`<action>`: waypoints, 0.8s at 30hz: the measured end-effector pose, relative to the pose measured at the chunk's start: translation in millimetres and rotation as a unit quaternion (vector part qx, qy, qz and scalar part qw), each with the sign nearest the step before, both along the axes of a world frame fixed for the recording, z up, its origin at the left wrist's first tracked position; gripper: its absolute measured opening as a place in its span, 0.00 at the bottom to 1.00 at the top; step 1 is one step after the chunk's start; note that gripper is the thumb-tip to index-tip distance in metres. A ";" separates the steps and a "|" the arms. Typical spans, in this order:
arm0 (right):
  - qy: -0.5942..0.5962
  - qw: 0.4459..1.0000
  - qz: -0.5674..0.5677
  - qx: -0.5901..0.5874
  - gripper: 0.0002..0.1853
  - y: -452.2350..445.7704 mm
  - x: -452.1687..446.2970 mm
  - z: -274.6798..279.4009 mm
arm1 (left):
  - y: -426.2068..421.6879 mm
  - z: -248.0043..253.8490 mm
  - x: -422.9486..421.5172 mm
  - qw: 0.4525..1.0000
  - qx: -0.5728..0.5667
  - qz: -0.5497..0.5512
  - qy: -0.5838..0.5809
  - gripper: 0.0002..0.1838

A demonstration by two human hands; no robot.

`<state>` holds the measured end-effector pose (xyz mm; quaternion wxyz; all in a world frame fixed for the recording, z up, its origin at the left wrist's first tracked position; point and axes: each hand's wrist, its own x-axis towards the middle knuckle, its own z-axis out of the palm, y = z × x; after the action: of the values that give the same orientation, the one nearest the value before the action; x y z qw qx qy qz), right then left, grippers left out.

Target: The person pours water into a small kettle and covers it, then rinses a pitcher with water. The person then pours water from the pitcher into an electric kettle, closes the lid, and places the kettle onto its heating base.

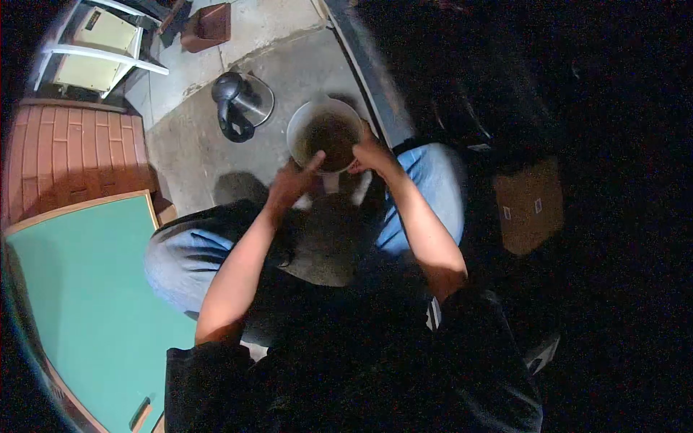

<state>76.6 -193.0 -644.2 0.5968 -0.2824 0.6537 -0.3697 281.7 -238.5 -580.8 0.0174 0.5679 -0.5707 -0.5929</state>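
Observation:
Between my knees I hold a round white bowl (291,137) with both hands, its dark brownish inside facing up. My left hand (294,182) grips the near left side, with the thumb over the rim. On the right side of the rim, my right hand (372,154) is closed, its fingers partly hidden. Whatever lies in the bowl is too dark and blurred to make out. A kettle (254,101) with a black lid and handle and a shiny metal body stands on the floor, left of the bowl and apart from it.
A green board (86,274) with a wooden frame lies at the left, beside a low brick wall (76,159). A white-framed chair (101,50) and a brown dustpan-like thing (207,27) are at the far left. A cardboard box (530,206) sits in shadow at right.

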 end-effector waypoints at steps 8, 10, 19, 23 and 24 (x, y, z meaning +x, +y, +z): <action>0.367 0.921 0.128 0.018 0.32 -14.0 -2.4 10.6 | -116.1 -89.8 53.6 0.868 -0.372 0.303 -0.128 0.34; 0.390 0.914 0.107 -0.022 0.30 -14.6 2.1 21.8 | -137.0 -95.8 61.0 0.819 -0.436 0.336 -0.165 0.34; 0.419 0.904 0.072 -0.053 0.33 -34.6 5.8 16.9 | -184.6 -158.6 107.1 0.926 -0.231 0.297 0.009 0.48; 0.412 0.908 0.050 -0.056 0.33 -48.0 2.1 -3.8 | -191.8 -174.2 113.4 0.941 -0.227 0.250 -0.026 0.42; 0.410 0.909 0.050 -0.058 0.33 -50.2 3.3 -4.2 | -196.9 -183.7 120.8 0.959 -0.208 0.183 -0.051 0.38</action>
<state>80.0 -243.3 -648.4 0.2765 -0.4760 0.8031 -0.2282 402.5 -435.4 -764.4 0.2145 0.6759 -0.5676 -0.4182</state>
